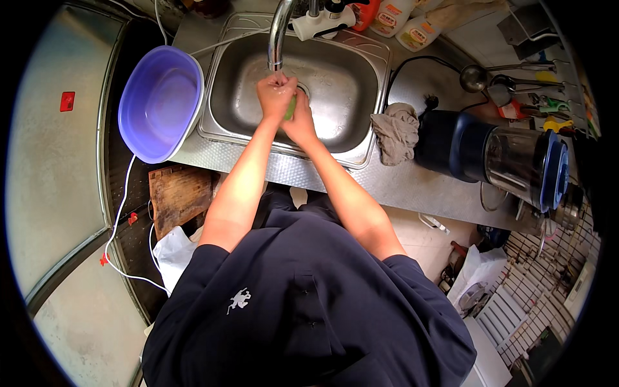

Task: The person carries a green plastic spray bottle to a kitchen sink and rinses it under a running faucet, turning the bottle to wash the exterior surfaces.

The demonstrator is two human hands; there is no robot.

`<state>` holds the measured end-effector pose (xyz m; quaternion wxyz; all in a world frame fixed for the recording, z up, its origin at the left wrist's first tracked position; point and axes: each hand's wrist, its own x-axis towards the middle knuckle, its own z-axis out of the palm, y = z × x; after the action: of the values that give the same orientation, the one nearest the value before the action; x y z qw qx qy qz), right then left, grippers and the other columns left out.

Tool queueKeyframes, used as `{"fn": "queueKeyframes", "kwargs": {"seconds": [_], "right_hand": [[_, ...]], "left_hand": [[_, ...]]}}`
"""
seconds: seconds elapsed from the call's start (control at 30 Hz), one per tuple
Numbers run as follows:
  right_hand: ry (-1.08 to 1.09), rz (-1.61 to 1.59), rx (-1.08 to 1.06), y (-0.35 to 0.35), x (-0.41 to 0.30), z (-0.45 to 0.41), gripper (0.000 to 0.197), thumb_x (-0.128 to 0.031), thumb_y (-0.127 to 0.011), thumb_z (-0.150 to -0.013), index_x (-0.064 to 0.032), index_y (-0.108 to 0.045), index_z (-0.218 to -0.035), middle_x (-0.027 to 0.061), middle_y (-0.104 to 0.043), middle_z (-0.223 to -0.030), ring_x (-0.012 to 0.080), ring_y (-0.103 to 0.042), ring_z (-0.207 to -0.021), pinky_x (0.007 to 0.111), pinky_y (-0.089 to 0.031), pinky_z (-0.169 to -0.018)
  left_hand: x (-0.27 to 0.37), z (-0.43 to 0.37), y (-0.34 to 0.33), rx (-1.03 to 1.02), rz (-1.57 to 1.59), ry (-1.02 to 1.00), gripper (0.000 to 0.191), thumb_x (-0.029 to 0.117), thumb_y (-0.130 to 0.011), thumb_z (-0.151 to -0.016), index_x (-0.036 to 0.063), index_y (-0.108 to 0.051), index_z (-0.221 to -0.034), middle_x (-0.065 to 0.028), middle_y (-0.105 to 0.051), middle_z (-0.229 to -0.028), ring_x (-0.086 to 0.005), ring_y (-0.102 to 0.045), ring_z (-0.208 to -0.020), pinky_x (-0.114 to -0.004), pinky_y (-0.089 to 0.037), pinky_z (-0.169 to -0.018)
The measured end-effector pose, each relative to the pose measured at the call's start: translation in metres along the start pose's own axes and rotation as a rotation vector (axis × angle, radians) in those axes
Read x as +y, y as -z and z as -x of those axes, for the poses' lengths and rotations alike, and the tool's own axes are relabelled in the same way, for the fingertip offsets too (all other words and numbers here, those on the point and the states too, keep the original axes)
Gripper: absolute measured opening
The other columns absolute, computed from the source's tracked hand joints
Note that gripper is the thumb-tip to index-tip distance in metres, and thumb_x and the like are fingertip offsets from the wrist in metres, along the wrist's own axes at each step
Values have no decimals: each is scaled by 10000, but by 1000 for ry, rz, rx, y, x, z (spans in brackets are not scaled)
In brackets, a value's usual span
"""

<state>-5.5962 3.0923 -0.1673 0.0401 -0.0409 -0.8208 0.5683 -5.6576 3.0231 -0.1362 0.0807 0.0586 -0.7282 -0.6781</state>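
Below the chrome faucet (278, 36), my left hand (275, 99) is curled under a stream of water. My right hand (301, 118) presses close against it from the right. Between the two palms sits a green object (290, 108); only a strip shows, so its kind cannot be told. My fingers hide the rest of it. Both hands are over the stainless steel sink (338, 121), whose drain is partly covered by my right hand.
A purple plastic basin (162, 104) stands left of the sink. To the right lie a crumpled grey cloth (396, 133) and a blender (512, 157). Bottles (418, 34) stand at the back, and a ladle (474, 78) and other utensils hang right. A wooden board (179, 198) leans below the counter.
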Motion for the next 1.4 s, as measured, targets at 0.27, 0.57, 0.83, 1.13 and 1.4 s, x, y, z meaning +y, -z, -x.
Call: {"fn": "queueKeyframes", "kwargs": {"seconds": [0.27,0.57,0.83,1.13,1.4], "right_hand": [[-20,13,-42,3,-4,-2,777,-213,-749,-687,4,-354,-1320,231,-434,-1331,406,-420,-1251,428,-381,-1022],[-6,-16,-24,5,-3,-1,823,-229,-801,-643,-7,-376,-1311,224,-448,-1303,410,-448,-1221,444,-398,-999],[73,48,4,4,10,-2,833,-180,-821,-616,-7,-378,-1300,226,-453,-1263,430,-475,-1170,459,-429,-968],[71,24,1,4,3,0,783,-181,-814,-636,-16,-400,-1280,234,-467,-1247,431,-475,-1157,469,-426,-960],[68,12,12,4,2,5,824,-270,-842,-633,-13,-403,-1282,231,-477,-1244,424,-483,-1158,457,-424,-958]], "left_hand": [[-7,-3,0,4,-48,-25,273,19,-671,-752,27,-487,-550,-1,-533,-518,-54,-509,-489,-224,-393,-468],[0,-4,12,-110,-198,-67,193,111,-739,-708,3,-587,-656,-37,-587,-595,-94,-542,-581,-271,-441,-559],[-10,26,45,-287,-130,54,722,230,-835,-718,3,-469,-1297,-158,-544,-1247,-250,-551,-1125,-358,-457,-939],[-20,47,60,-313,27,222,719,265,-773,-808,51,-412,-1391,-138,-507,-1318,-211,-532,-1165,-326,-465,-909],[-35,52,65,-334,46,202,719,290,-744,-842,51,-381,-1415,-123,-507,-1316,-204,-542,-1119,-305,-466,-883]]}}
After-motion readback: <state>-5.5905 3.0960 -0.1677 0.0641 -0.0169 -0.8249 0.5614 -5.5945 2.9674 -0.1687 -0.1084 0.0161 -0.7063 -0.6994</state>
